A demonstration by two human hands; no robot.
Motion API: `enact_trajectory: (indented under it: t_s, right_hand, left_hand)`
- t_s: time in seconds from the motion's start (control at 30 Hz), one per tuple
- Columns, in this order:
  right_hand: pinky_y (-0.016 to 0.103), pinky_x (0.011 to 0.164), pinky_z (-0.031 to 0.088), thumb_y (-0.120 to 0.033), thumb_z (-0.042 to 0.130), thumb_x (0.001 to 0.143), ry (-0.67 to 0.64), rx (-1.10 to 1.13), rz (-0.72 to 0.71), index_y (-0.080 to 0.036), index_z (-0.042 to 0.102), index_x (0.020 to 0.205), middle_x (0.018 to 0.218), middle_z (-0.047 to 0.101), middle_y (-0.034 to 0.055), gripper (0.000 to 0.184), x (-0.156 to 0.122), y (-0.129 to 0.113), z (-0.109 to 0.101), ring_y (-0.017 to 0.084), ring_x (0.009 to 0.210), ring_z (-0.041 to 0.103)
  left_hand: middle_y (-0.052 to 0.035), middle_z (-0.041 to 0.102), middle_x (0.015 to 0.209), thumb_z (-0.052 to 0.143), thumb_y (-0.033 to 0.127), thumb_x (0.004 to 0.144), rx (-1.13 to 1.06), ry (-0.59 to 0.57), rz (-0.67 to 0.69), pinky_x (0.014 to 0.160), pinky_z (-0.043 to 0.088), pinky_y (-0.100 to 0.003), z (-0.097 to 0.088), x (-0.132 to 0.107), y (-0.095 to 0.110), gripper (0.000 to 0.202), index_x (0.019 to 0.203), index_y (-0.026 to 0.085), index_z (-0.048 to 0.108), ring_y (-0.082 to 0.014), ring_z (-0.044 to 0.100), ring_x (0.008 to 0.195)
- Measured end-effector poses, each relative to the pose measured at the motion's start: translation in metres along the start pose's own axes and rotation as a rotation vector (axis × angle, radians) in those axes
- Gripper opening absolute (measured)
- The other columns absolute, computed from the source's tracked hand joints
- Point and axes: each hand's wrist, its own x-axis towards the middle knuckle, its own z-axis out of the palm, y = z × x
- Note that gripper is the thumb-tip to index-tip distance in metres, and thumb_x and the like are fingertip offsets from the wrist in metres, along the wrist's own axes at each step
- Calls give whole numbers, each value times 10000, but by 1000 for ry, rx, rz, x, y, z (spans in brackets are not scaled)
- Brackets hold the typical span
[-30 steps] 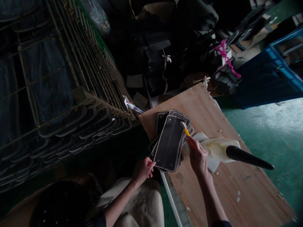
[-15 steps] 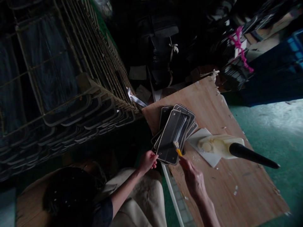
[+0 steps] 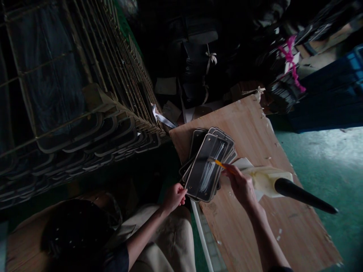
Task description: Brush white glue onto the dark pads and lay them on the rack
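Note:
On a pile of dark, rounded rectangular panels lies the top panel (image 3: 195, 175), light-edged, with a whitish wet smear along its middle. My left hand (image 3: 174, 197) pinches this panel's near left corner. In my right hand (image 3: 242, 186) is a small brush with a yellow handle (image 3: 224, 165); its bristles touch the smeared strip. Beside my right hand, partly behind it, a cream-coloured plastic container (image 3: 265, 180) lies on a white sheet (image 3: 242, 163). A black tapering handle or nozzle (image 3: 303, 194) sticks out of it to the right.
The pile rests on a wooden board (image 3: 295, 223) with white specks. Wire racks (image 3: 110, 87) holding dark panels fill the left. Dark tied bundles (image 3: 195, 68) stand behind, and a blue crate (image 3: 331, 92) is at the right. A white pole (image 3: 202, 236) runs below the board.
My right hand has moved the brush up and to the right along the panel. The white smear now reaches further down towards the near end. My left hand keeps its hold on the corner.

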Motion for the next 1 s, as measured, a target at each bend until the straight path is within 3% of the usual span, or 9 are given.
enact_trajectory:
  t_s: [0.13,0.23,0.33,0.47,0.63,0.73,0.83,0.9,1.0]
  right_hand:
    - [216,702,524,-314,479,986,217,-123,-85,-200,615,1167,928,727,39,253,31,1,1,136,802,695]
    - [212,679,511,-311,491,981,251,-183,-109,-204,616,1172,953,719,39,251,33,2,12,134,781,686]
    - [224,670,503,-280,465,989,140,-156,-125,-190,596,1198,969,702,62,262,10,0,31,145,786,673]
    - [232,627,480,-248,446,993,-97,-91,-91,-202,569,1215,874,667,48,259,-52,-24,54,145,718,637]
    - [207,622,486,-245,397,1006,-305,110,19,-236,535,1230,872,665,30,263,-102,-60,54,126,708,643]
    - [201,619,497,-301,387,1013,-363,219,118,-237,549,1213,810,672,11,264,-89,-58,44,118,671,650]
    - [215,645,524,-358,379,1014,-395,306,172,-225,586,1139,795,686,9,276,-50,-40,38,129,692,670]
    - [225,649,538,-380,391,1007,-322,309,160,-222,595,1119,797,693,8,281,-21,-25,35,136,698,678]
    - [242,702,549,-364,431,995,-76,224,82,-227,587,1161,849,707,12,266,15,-12,31,145,766,694]
  left_hand:
    - [40,577,531,550,393,817,-21,4,22,382,363,-180,0,1,-1,226,729,194,488,-107,564,427]
    - [46,573,512,546,393,817,-16,0,15,385,366,-184,0,3,-2,226,724,195,490,-108,560,421]
    - [48,567,489,538,373,823,-15,-9,-7,380,359,-182,-1,4,-1,213,720,192,494,-105,546,406]
    - [51,557,476,540,357,824,-39,-11,-9,374,350,-176,-2,4,-1,203,721,189,494,-97,529,391]
    - [44,569,510,548,370,819,-106,-40,25,377,357,-174,-4,3,-4,214,730,184,492,-93,536,404]
    - [43,566,506,541,376,822,-111,-51,28,371,348,-172,-3,4,-5,219,730,185,485,-93,530,397]
    - [47,557,500,530,364,829,-73,-35,21,364,338,-170,-3,4,-5,209,727,187,486,-95,530,392]
    - [45,560,504,527,357,831,-51,-25,32,369,343,-171,-3,3,-4,199,734,186,492,-99,539,401]
    - [44,560,503,530,363,828,-61,-29,49,379,350,-174,-3,3,-3,205,732,187,488,-100,539,405]
